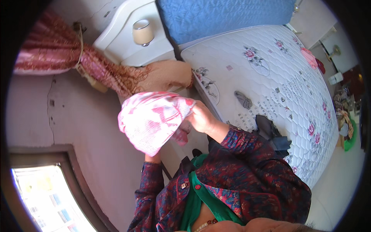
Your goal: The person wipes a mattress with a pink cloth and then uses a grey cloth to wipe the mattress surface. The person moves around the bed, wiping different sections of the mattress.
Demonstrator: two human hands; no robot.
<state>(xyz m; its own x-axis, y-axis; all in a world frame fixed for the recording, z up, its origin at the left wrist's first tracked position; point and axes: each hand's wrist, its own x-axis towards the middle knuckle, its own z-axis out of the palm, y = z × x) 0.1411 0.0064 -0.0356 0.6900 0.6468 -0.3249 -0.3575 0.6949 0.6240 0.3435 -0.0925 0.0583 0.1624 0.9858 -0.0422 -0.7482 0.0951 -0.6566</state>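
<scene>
Right fingers (198,111) grip a cloth (152,120) — pink and white.

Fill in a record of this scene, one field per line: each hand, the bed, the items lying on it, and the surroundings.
Right hand: gripping the edge of a pink-and-white cloth
Left hand: mostly hidden by that cloth; finger position cannot be told
Bed: white quilted mattress with printed flowers
Items on mattress: small grey cloth; dark fabric; pink cloth near the far right edge
Surroundings: cream-shaded lamp; tied-back reddish patterned curtain; bright window at lower left
</scene>
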